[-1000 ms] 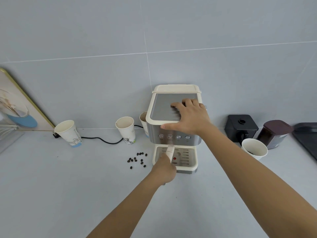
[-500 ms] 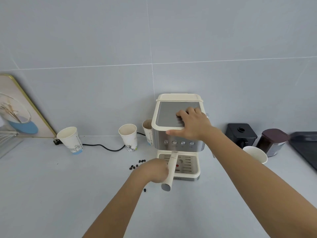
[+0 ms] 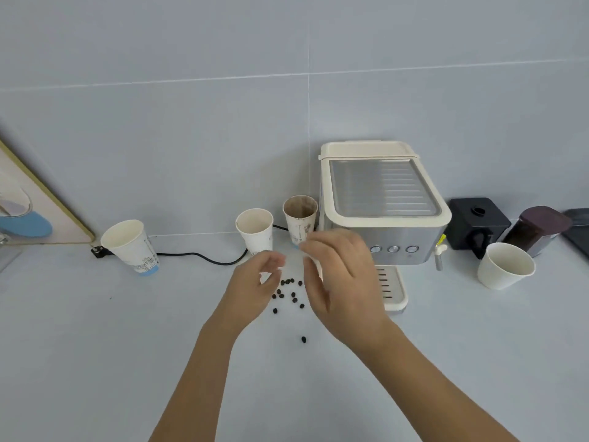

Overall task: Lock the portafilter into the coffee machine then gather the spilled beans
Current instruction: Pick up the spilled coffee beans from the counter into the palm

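The cream and steel coffee machine (image 3: 382,199) stands against the wall at centre right. Its portafilter is hidden behind my right hand. Several dark coffee beans (image 3: 288,293) lie scattered on the counter just left of the machine, with one stray bean (image 3: 303,339) nearer to me. My left hand (image 3: 251,290) hovers at the left side of the beans, fingers curled and apart, holding nothing. My right hand (image 3: 338,279) is over the right side of the beans, fingers spread and empty, covering the machine's front left.
Three paper cups stand by the wall: one far left (image 3: 130,247), one white (image 3: 255,231), one brown inside (image 3: 300,218). A black cable (image 3: 204,258) runs behind them. A white cup (image 3: 505,266), black box (image 3: 476,223) and dark jar (image 3: 538,228) sit right of the machine.
My right hand came off the machine's top and my left hand let go of the portafilter handle; both now hover over the beans. The camera view shifted left.
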